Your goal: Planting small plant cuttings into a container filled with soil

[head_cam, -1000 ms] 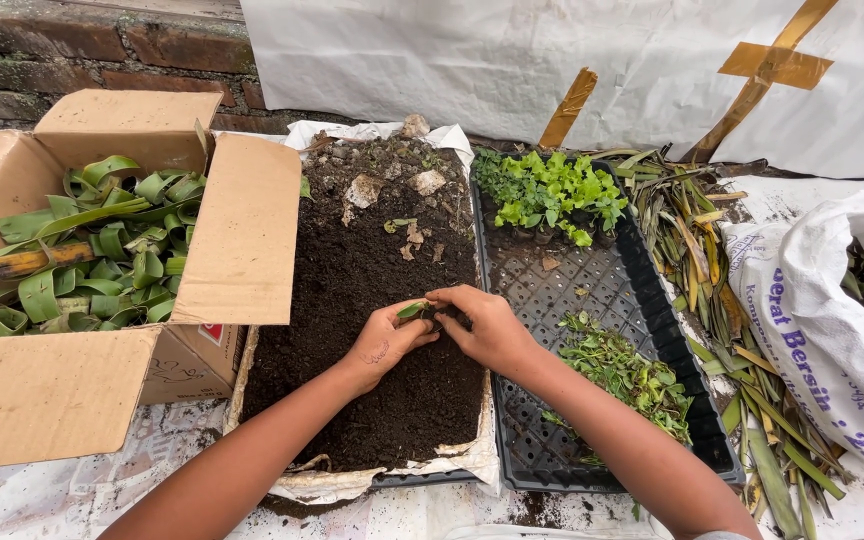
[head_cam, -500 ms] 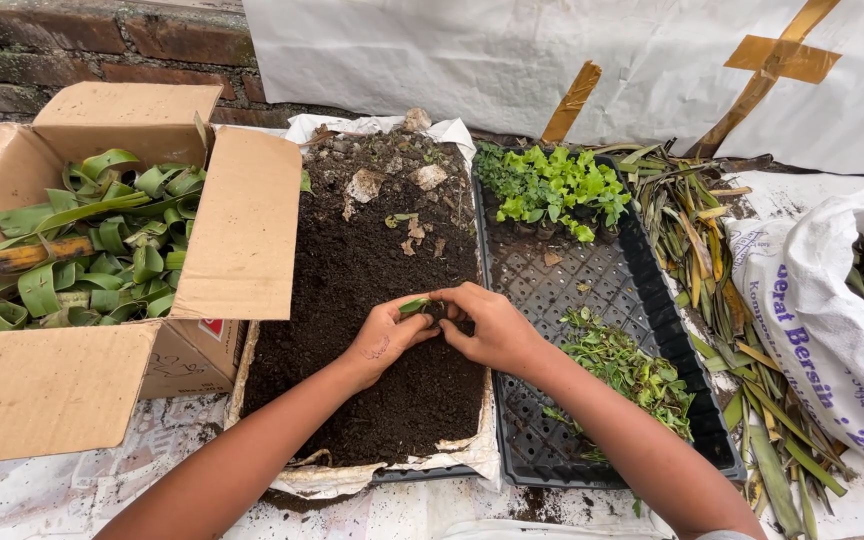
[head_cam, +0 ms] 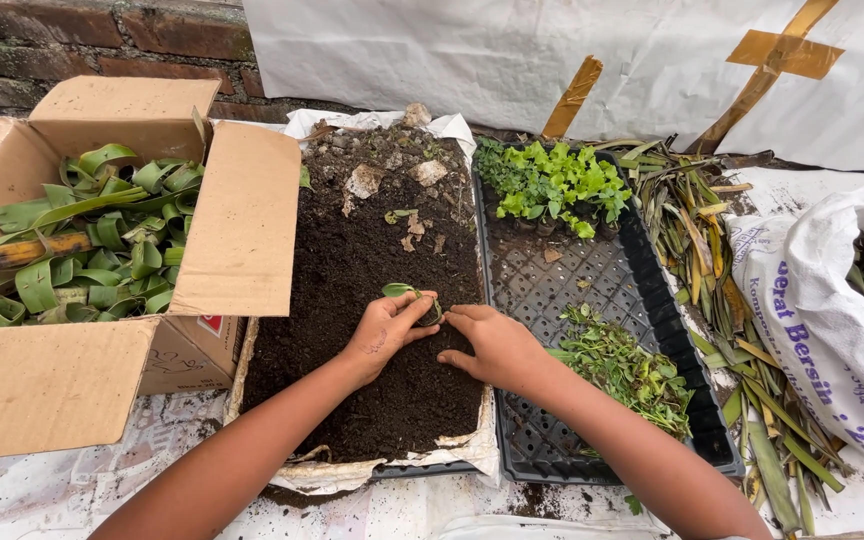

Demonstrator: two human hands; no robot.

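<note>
The person is working low on the ground, which is lying covered with white plastic sheeting sprinkled with dark crumbs of soil. At the back a brick wall is standing on the left, and a white sheet with strips of brown tape is hanging beside it. In the middle a tray of dark soil is resting, with a few pale dry pieces lying at its far end. The left hand is pressing on the soil with its fingers curled around a small rolled green leaf, which is standing in the soil in the middle of the tray, so these fingers are gripping the leaf. The right hand is lying just beside it, fingers bent down on the soil and touching near the leaf; I cannot tell if it is holding something. Right of the soil tray, touching it, a black seedling tray is sitting, with light green seedlings at its far end and loose green cuttings nearer. On the left an open cardboard box is holding many rolled green leaves. On the right long dry leaves are lying next to a white sack
</note>
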